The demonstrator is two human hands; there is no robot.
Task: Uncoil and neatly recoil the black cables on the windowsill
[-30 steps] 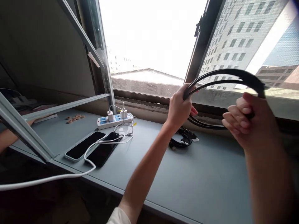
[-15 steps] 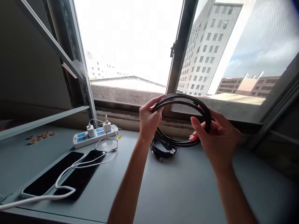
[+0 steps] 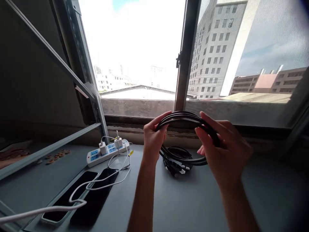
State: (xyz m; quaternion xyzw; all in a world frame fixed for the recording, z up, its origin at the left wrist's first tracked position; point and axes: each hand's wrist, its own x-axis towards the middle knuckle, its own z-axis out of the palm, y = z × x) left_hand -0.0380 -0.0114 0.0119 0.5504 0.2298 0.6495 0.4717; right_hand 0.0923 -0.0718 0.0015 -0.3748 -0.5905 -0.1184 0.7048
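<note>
A coiled black cable (image 3: 184, 116) is held up above the table, its loops spanning both hands. My left hand (image 3: 155, 137) is closed around the loops on the left side, thumb on top. On the other side, my right hand (image 3: 223, 145) has its thumb and fingers about the right part of the coil, closed on it. Behind and below the held coil, a second bundle of black cables (image 3: 177, 167) lies on the table, with dark and pale plugs showing; the held loops partly hide it.
Left of my hands, a white power strip (image 3: 108, 153) holds two chargers. White charging cables (image 3: 101, 187) run over two dark phones (image 3: 91, 199). Small round brown pieces (image 3: 58, 156) lie farther left. A metal shelf frame (image 3: 95, 106) stands before the window (image 3: 180, 64).
The right fingers have shifted from inside the coil to over its upper right edge. The held coil looks flatter and sits lower in view. The camera view has also shifted.
</note>
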